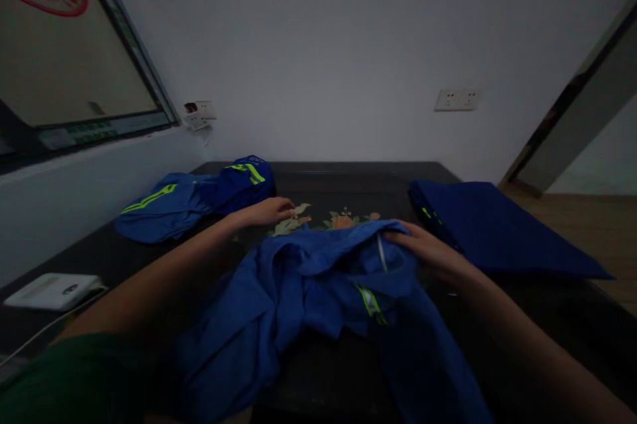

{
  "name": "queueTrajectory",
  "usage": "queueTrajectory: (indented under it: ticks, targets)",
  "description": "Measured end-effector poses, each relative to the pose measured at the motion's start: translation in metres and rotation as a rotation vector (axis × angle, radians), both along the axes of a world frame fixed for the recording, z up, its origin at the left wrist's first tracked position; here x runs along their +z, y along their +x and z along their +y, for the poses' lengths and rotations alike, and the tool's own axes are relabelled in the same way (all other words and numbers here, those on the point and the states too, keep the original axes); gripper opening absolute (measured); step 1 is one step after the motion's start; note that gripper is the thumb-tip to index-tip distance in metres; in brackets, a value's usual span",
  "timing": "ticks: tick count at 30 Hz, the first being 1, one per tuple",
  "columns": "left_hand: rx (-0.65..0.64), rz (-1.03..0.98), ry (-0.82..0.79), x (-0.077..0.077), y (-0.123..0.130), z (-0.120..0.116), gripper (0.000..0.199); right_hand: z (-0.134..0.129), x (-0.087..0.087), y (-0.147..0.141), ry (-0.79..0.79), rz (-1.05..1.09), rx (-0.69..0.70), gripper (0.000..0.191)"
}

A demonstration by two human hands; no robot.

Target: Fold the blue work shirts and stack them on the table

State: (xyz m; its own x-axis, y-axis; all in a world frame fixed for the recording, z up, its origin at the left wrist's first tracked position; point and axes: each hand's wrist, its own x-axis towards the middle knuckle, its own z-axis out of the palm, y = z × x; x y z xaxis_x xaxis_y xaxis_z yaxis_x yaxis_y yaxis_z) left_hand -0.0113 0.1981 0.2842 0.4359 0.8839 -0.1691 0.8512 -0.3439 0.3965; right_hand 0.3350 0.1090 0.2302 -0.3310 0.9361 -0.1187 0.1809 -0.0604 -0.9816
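A crumpled blue garment (pixel 308 278) with a yellow-and-silver reflective strip lies across the near middle of a dark table (pixel 318 185). My right hand (pixel 421 248) grips its upper right edge, beside a pale line that looks like a zipper or seam. Past the garment's upper left side, my left hand (pixel 273 210) hovers low over or rests on the table by the printed flowers. Its fingers are slightly curled and apart, with nothing seen in them.
Blue clothing with yellow strips (pixel 169 205) lies bunched at the back left. A folded dark blue garment (pixel 492 225) is on the right. A white device (pixel 54 291) with a cable sits at the left edge. A wall (pixel 318 66) stands behind the table.
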Motion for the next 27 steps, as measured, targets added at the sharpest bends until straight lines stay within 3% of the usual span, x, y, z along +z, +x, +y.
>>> queueTrajectory:
  ticks: [3,6,10,15,19,23,27]
  targets:
    - [-0.004,-0.154,0.024,-0.01,-0.005,-0.021,0.041,0.011,-0.031,0.0,-0.059,-0.037,-0.051,0.046]
    - [-0.105,-0.268,0.037,-0.009,0.002,-0.062,0.035,0.018,-0.051,0.012,-0.002,-0.073,-0.117,0.05]
    - [-0.249,-0.182,0.162,-0.018,0.028,-0.103,0.034,0.02,-0.048,0.023,0.025,-0.085,-0.125,0.049]
    - [-0.255,-0.118,0.272,-0.032,0.039,-0.107,0.014,0.012,-0.04,0.024,-0.137,0.021,-0.102,0.048]
    - [-0.104,-0.377,0.231,-0.007,0.029,-0.098,0.022,0.003,-0.03,0.022,-0.211,0.115,-0.101,0.048]
    - [0.197,-0.692,0.096,0.031,0.021,-0.095,0.024,-0.009,0.002,0.014,-0.15,0.196,-0.075,0.045]
    - [0.369,-0.969,-0.093,0.046,0.019,-0.095,0.027,-0.021,0.029,0.002,-0.206,0.158,0.083,0.04]
